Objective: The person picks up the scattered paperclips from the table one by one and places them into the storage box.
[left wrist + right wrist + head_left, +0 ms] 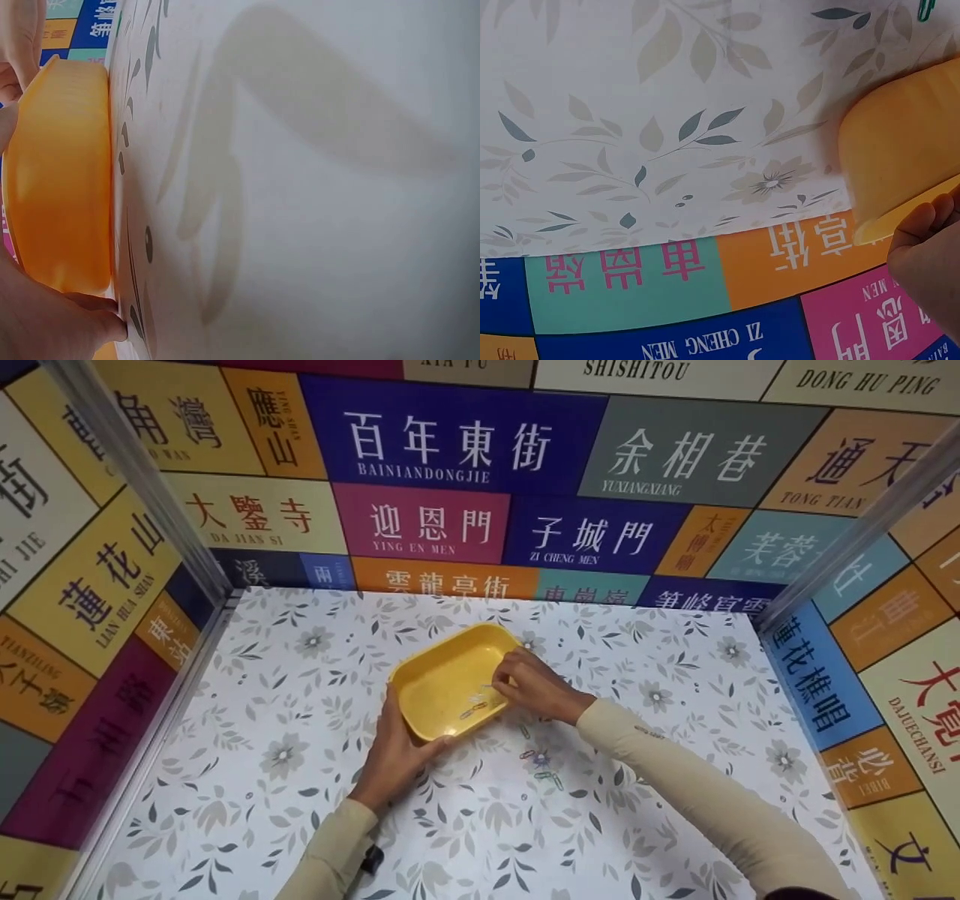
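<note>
A yellow rectangular tray [442, 675] with rounded corners stands on the table, set at a slant. My left hand [396, 756] grips its near left corner, thumb along the front side and fingers at the left wall. In the left wrist view the tray's outer wall [60, 180] stands close over the tablecloth. My right hand [536, 684] is over the tray's right rim, fingers curled, pinching a small bluish paper clip [487, 685] at the fingertips. Several paper clips [480, 706] lie inside the tray near its right front corner.
Several loose paper clips, among them a red one [526, 754] and a green one [557, 781], lie on the flowered tablecloth [285, 817] in front of the tray. Panels with printed characters [450, 442] wall the table at the back and both sides.
</note>
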`<action>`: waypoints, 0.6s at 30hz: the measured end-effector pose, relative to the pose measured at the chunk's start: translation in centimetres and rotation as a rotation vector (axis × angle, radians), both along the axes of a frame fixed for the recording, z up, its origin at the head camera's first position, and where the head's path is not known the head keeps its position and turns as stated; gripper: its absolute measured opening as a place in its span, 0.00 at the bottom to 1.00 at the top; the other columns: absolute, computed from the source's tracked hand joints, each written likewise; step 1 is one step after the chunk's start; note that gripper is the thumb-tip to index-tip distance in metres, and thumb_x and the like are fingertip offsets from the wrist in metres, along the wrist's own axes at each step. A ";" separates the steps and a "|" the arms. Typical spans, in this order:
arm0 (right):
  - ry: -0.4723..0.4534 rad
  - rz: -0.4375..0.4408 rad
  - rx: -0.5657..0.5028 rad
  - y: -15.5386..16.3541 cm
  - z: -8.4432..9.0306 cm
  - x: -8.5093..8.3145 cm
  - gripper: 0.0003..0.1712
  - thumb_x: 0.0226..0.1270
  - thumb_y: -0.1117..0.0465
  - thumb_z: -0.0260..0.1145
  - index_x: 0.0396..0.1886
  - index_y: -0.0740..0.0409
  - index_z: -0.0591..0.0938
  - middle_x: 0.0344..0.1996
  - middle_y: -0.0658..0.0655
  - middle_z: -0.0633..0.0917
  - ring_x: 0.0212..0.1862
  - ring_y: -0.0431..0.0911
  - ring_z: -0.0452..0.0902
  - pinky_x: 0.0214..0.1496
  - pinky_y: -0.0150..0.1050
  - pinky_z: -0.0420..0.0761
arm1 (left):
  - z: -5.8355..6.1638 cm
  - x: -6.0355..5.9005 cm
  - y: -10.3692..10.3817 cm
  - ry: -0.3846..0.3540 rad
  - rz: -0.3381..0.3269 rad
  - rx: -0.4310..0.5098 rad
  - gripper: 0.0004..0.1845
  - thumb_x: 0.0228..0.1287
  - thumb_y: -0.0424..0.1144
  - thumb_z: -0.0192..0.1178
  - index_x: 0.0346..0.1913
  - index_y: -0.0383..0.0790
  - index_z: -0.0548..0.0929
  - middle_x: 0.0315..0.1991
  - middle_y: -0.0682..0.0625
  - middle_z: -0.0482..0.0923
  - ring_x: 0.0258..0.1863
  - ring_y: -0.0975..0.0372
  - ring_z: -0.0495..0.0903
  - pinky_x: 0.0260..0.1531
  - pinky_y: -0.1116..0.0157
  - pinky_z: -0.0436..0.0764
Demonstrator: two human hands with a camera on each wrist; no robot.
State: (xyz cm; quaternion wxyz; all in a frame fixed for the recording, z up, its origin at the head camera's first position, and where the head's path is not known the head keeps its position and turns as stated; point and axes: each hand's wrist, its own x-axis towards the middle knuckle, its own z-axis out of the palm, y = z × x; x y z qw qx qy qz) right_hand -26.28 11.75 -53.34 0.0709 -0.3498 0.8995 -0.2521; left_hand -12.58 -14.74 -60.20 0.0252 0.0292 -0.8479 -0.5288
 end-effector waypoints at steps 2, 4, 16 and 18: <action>-0.010 -0.006 0.009 -0.1 0.0 -0.2 0.07 0.80 0.62 0.70 0.44 0.61 0.91 0.40 0.54 0.87 0.50 0.50 0.75 0.61 0.49 0.79 | 0.0 0.0 0.0 -0.007 0.001 0.003 0.76 0.58 0.59 0.83 0.91 0.56 0.32 0.91 0.46 0.45 0.88 0.52 0.50 0.87 0.51 0.51; -0.013 -0.009 0.015 -0.2 0.0 -0.3 0.07 0.80 0.61 0.70 0.44 0.60 0.91 0.40 0.54 0.87 0.50 0.50 0.75 0.61 0.48 0.78 | -0.1 0.1 -0.1 -0.018 0.000 -0.002 0.77 0.58 0.60 0.83 0.91 0.56 0.31 0.91 0.46 0.44 0.88 0.52 0.49 0.87 0.51 0.50; 0.013 -0.016 0.052 -1.1 -0.6 -1.3 0.07 0.76 0.65 0.69 0.43 0.60 0.93 0.39 0.54 0.88 0.48 0.50 0.76 0.58 0.46 0.79 | -0.1 0.1 -0.2 0.012 -0.009 -0.009 0.76 0.59 0.59 0.83 0.92 0.51 0.32 0.90 0.42 0.45 0.88 0.50 0.51 0.86 0.50 0.52; 0.011 -0.019 0.046 -1.1 -0.6 -1.4 0.07 0.76 0.65 0.69 0.41 0.60 0.92 0.38 0.54 0.87 0.47 0.50 0.75 0.56 0.47 0.79 | -0.1 0.1 -0.2 0.026 -0.012 -0.016 0.76 0.59 0.59 0.83 0.92 0.50 0.33 0.90 0.41 0.46 0.88 0.49 0.51 0.86 0.49 0.52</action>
